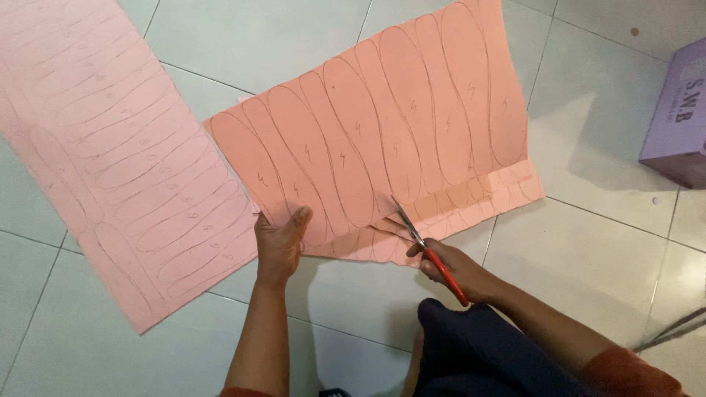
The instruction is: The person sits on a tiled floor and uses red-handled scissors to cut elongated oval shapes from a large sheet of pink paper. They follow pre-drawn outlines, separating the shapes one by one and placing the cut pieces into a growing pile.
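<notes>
Knee: dark blue cloth (471, 353) fills the bottom middle, closest to the lens; cut off by the lower edge.
Sleeves: rust-red cuffs at the bottom corners, mostly out of frame.
Right hand (452, 268): closed around the red handles of the scissors (426, 246); fingers partly hidden under the handles.
Scissors: blades parted a little, tips at the near edge of the pink sheet (382, 140); how far the cut runs is hard to tell.
Left hand (281, 242): flat, fingers spread narrow, pressing the sheet's near left corner.
Pink sheet: lies on the floor ahead of both hands, pencilled with long sole-like outlines; small marks inside each, too faint to read. Top edge leaves the frame.
Second sheet (110, 147): paler pink, same outlines, well to the left, cut off at top and left.
Box (676, 117): purple, far right, only part in view.
Floor (610, 242): pale tiles, thin grout lines, shadow beside the sheet.
</notes>
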